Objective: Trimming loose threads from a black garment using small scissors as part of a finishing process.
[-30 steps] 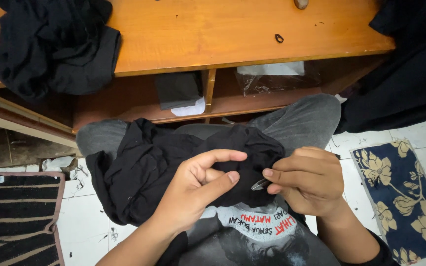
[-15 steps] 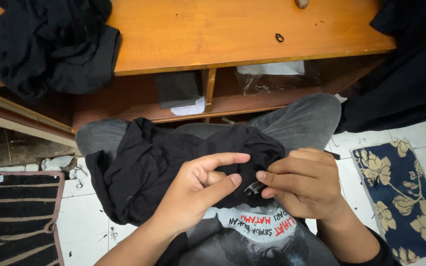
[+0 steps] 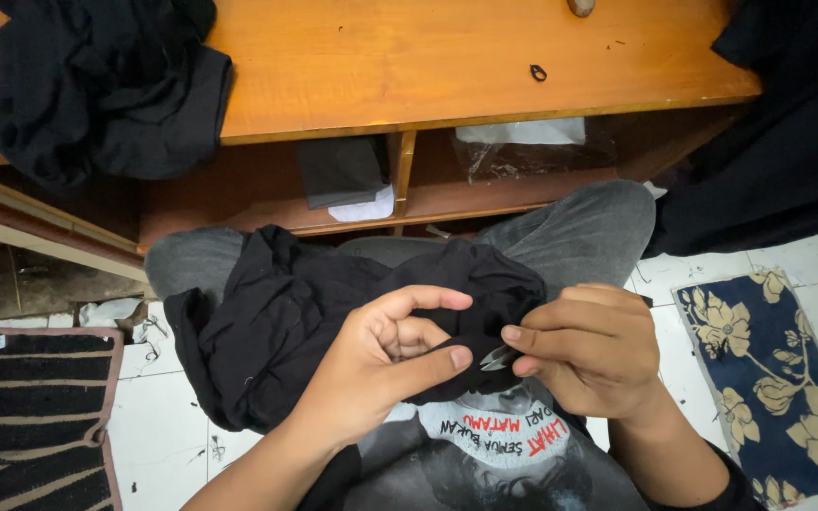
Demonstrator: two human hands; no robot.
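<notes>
A crumpled black garment lies across my lap. My left hand pinches a fold of it between thumb and fingers. My right hand grips a small metal thread snipper, its tip touching the fabric right beside my left thumb. Both hands meet over the garment's near edge, just above my printed shirt.
A low wooden table stands in front of me, with a pile of black cloth on its left and a small black ring at right. More dark fabric hangs at right. A striped mat and a floral mat lie on the tiled floor.
My right hand has shifted slightly left, bringing the snipper closer to my left thumb. My left fingers have curled a little more around the fold.
</notes>
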